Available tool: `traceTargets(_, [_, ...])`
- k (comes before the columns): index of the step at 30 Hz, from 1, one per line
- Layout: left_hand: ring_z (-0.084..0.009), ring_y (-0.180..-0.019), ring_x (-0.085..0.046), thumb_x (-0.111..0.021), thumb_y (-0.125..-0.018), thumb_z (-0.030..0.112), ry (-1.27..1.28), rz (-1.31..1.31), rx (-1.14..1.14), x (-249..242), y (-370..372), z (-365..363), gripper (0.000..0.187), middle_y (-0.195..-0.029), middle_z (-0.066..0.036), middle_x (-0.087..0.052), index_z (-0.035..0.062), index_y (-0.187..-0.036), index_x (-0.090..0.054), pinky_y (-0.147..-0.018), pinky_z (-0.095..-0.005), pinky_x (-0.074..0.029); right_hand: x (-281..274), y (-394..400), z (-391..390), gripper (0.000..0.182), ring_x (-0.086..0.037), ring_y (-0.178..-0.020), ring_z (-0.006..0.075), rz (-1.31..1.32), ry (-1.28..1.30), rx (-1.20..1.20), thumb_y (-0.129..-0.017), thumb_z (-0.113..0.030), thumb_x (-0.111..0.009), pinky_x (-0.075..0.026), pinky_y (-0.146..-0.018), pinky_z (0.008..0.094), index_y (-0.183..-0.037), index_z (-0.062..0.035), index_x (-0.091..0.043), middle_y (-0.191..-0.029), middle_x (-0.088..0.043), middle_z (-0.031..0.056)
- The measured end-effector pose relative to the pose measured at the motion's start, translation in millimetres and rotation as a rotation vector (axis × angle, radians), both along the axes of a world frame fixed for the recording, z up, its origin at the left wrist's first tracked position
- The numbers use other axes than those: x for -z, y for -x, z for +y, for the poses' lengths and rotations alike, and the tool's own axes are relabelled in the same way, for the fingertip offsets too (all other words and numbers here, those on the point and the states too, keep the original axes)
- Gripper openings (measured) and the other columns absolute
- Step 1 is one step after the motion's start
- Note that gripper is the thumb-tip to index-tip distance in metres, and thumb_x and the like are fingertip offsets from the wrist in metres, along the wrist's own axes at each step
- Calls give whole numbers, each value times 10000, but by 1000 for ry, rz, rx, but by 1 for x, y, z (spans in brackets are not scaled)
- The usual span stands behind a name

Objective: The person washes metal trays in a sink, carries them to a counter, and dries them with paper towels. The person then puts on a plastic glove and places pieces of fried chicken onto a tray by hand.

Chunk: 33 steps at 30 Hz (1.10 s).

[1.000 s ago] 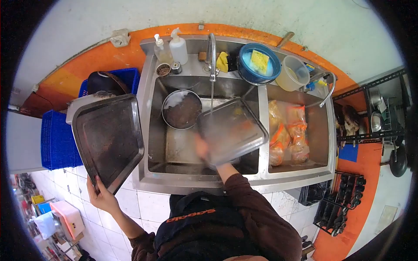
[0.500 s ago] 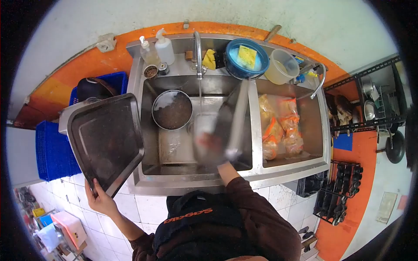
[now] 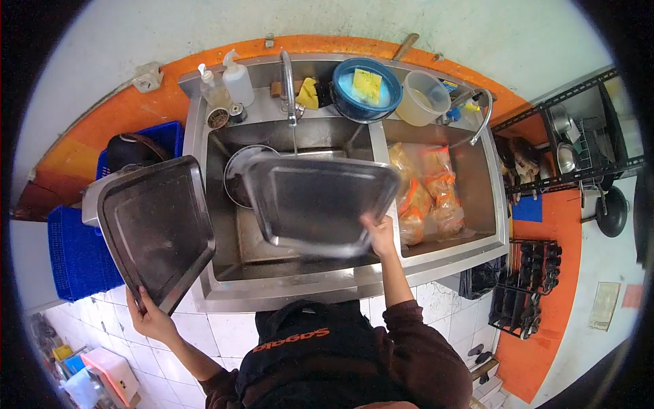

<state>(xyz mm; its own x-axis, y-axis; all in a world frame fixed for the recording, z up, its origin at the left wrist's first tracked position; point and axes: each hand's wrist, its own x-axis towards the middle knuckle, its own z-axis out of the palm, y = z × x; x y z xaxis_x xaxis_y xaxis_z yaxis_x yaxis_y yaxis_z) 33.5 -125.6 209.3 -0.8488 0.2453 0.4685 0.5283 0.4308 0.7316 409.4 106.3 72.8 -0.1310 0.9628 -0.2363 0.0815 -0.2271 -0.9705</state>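
My left hand grips the near corner of a dark metal tray, held tilted over the sink's left edge. My right hand holds a second steel tray by its near right edge, raised flat over the left basin of the steel sink. A thin stream of water runs from the tap down behind that tray. A round pot of dark water sits in the basin, partly hidden by the tray.
Bags of orange food lie in the right basin. Soap bottles, a blue bowl with a yellow sponge and a plastic jug line the back ledge. Blue crates stand left, a wire rack right.
My right hand has swung the steel tray from upright in the basin to flat and raised above it, closer to me. The left tray has shifted slightly left.
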Motion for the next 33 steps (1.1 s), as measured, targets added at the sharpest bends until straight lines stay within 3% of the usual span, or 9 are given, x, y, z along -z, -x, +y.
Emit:
traceTargets(2, [-111, -697, -563, -578, -832, 104, -6, -6, -2, -4, 0, -1, 285, -873, -106, -638, -43, -1076, -566, -643, -227, -453, -2, 17, 4, 126, -561, -672, 99, -212, -200, -114, -731, -29, -649, -436, -673, 237, -856, -28, -645, -752, -640, 60])
traceTargets(6, [-91, -683, -555, -585, -830, 116, -40, 75, -40, -8, 5, -11, 291, -854, -100, -640, -42, -1074, -568, -627, -219, -450, -5, 69, 34, 396, -608, -899, 195, -327, -1014, -492, -579, 9, -584, -460, -850, 314, -950, -117, -639, -938, -643, 32])
traceTargets(8, [-82, -680, -551, -586, -830, 122, -66, 93, -63, -14, 7, -18, 295, -848, -97, -640, -42, -1074, -568, -621, -215, -449, 3, 86, 45, 371, -564, -1008, 187, -371, -1019, -630, -666, -18, -553, -443, -900, 343, -1006, -153, -616, -1052, -609, -15])
traceTargets(10, [-70, -674, -546, -588, -831, 124, -33, 107, -111, -22, 6, -27, 294, -843, -88, -640, -36, -1077, -570, -613, -211, -449, -4, 100, 56, 335, -538, -1048, 168, -462, -1297, -757, -730, -84, -528, -420, -927, 341, -1045, -174, -595, -1116, -577, -28])
traceTargets(16, [-87, -712, -550, -600, -825, 125, -70, 121, -281, -32, 17, -61, 315, -878, -101, -635, -51, -1084, -560, -631, -208, -449, 5, 140, 95, 331, -515, -1074, 200, -413, -1335, -856, -760, -137, -524, -384, -950, 389, -1080, -209, -572, -1163, -547, -22])
traceTargets(22, [-125, -752, -562, -614, -814, 116, -163, 161, -284, -30, 20, -55, 340, -921, -124, -623, -82, -1082, -546, -680, -230, -455, 5, 141, 111, 320, -570, -971, 216, -300, -1293, -702, -743, -113, -532, -447, -865, 332, -1054, -173, -580, -1096, -586, 2])
traceTargets(28, [-128, -768, -566, -607, -811, 86, -228, 133, -222, -16, 28, -33, 318, -934, -109, -623, -75, -1080, -550, -696, -231, -453, -25, 157, 93, 281, -571, -969, 202, -339, -1576, -972, -751, -139, -510, -445, -871, 340, -1019, -154, -592, -1088, -589, 7])
traceTargets(30, [-139, -839, -549, -601, -816, 93, -187, 116, -167, -19, 25, -28, 330, -979, -121, -609, -69, -1096, -539, -765, -249, -438, -25, 157, 88, 278, -588, -923, 195, -307, -1449, -979, -738, -115, -512, -473, -823, 324, -997, -156, -604, -1041, -607, 13])
traceTargets(33, [-113, -768, -548, -593, -819, 79, -207, 87, -141, -19, 21, -22, 308, -944, -106, -616, -56, -1091, -546, -687, -226, -446, -22, 128, 81, 313, -628, -788, 209, -329, -1105, -688, -688, -27, -529, -515, -685, 283, -959, -153, -624, -916, -645, 33])
